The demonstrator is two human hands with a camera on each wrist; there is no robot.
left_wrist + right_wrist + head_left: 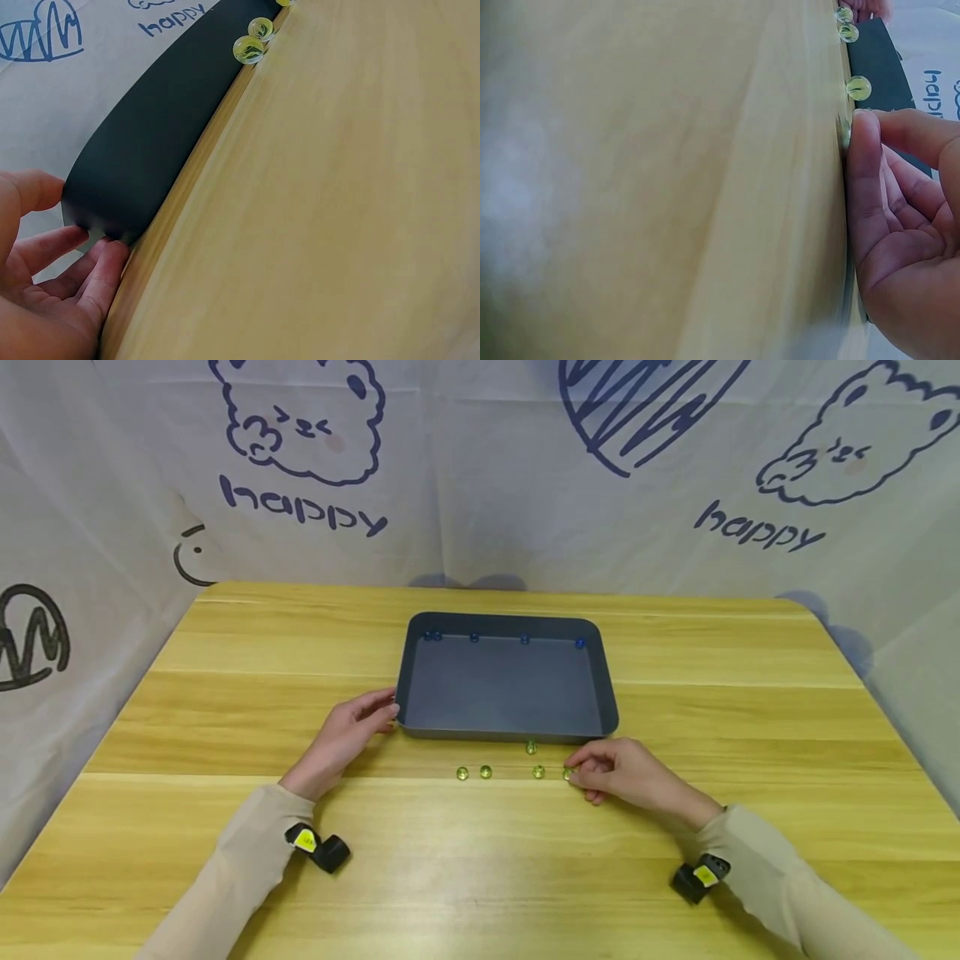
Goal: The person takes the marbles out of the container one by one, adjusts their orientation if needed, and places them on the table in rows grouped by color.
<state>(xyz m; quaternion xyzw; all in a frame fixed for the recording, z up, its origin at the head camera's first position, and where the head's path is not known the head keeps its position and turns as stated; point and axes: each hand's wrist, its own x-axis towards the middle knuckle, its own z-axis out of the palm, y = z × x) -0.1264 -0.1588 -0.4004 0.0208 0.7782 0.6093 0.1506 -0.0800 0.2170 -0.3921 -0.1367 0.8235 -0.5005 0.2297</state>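
A dark grey rectangular tray [502, 732] lies on the table. Several blue marbles [474, 637] sit inside it along its far wall. My left hand [347, 737] touches the outside of the tray's left wall near the front corner; in the left wrist view its fingertips [112, 251] rest against that wall. In front of the tray, my right hand [628, 774] pinches a yellow-green marble [567, 773] between thumb and index finger, low at the table. To its left on the wood lie more yellow-green marbles [486, 772], one of them [531, 747] close to the tray's front wall.
The light wooden table [450, 877] extends around the tray on all sides. Behind it hangs a white cloth [480, 485] with blue drawings and lettering. Each sleeve carries a small black wrist camera, such as the left one [330, 853].
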